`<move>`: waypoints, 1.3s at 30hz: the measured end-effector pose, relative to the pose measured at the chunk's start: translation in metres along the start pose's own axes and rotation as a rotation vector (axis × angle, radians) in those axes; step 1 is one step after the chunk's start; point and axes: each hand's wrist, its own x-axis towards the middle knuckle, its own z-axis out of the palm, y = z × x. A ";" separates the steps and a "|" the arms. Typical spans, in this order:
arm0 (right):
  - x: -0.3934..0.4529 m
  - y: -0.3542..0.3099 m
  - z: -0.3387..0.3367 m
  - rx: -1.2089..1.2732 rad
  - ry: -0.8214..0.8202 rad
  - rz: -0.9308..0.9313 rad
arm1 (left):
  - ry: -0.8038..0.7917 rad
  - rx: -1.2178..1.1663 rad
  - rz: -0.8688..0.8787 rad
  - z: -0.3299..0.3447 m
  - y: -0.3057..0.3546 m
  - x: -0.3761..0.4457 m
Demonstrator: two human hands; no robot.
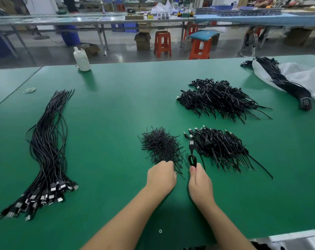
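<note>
Fingers (194, 168) of the right hand (200, 184) pinch a folded USB cable (191, 150) near the front of the green tabletop (108, 114), plug pointing away. The left hand (161, 175) beside it curls into the near edge of the pile of short black ties (160, 145), but whether it grips one, can't tell. Just right of the held cable lies a heap of folded cables (218, 147), a long straight bundle (46, 150) stretches at the left, and farther back sit a bigger heap (219, 98) and a white bottle (82, 60).
</note>
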 end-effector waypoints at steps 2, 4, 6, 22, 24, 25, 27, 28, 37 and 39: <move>0.001 -0.001 -0.001 -0.007 -0.007 0.005 | 0.006 -0.042 -0.011 -0.006 -0.006 -0.002; 0.003 -0.003 -0.001 -0.023 -0.020 0.022 | 0.022 -0.101 -0.043 -0.012 -0.013 -0.005; 0.004 -0.004 -0.001 -0.044 -0.035 0.038 | 0.055 -0.155 -0.068 -0.018 -0.022 -0.009; -0.008 -0.072 -0.018 0.291 -0.422 -0.217 | 0.328 -0.574 -0.140 -0.051 -0.024 -0.025; -0.008 -0.076 -0.017 0.321 -0.435 -0.189 | 0.330 -0.602 -0.116 -0.053 -0.022 -0.026; -0.007 -0.076 -0.016 0.338 -0.438 -0.168 | 0.326 -0.626 -0.111 -0.053 -0.023 -0.027; -0.006 -0.075 -0.017 0.371 -0.430 -0.138 | 0.305 -0.634 -0.084 -0.053 -0.025 -0.028; -0.006 -0.075 -0.017 0.399 -0.422 -0.119 | 0.292 -0.612 -0.064 -0.052 -0.025 -0.030; 0.001 -0.079 -0.023 0.632 -0.465 0.084 | 0.658 0.044 0.493 -0.056 -0.031 -0.039; 0.002 -0.081 -0.028 0.734 -0.602 0.130 | 0.689 0.116 0.685 -0.064 -0.035 -0.036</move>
